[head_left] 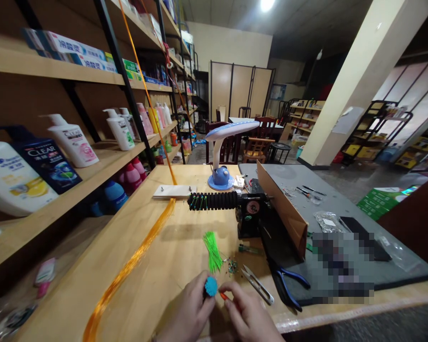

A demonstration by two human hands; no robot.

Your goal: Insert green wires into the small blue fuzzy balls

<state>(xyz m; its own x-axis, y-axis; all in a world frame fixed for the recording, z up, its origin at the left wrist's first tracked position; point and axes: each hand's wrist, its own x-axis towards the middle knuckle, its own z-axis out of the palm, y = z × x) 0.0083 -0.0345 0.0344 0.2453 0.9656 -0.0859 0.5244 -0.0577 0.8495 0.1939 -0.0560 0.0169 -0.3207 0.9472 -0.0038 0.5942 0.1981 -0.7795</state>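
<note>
My left hand [192, 306] is closed around a round, bright blue piece with a scalloped, flower-like edge [211, 286]. Close beside it, the thumb and fingertips of my right hand [245, 311] pinch a small orange-red object [223, 296], whose kind I cannot make out. Just beyond my hands lies a bundle of bright green strands [212, 252]. To its right are a scatter of tiny coloured beads or pins [231, 267] and a pair of thread snips [257, 284].
Orange thread [139, 254] runs through a pale clamp board [174, 191]. A ribbed black roller [214, 201] juts from a black machine [249, 213]. Blue-handled pliers [288, 287], a cardboard panel [283, 211] and a blue lamp [220, 176] stand or lie around. Bottle-filled shelves [92, 171] line the left.
</note>
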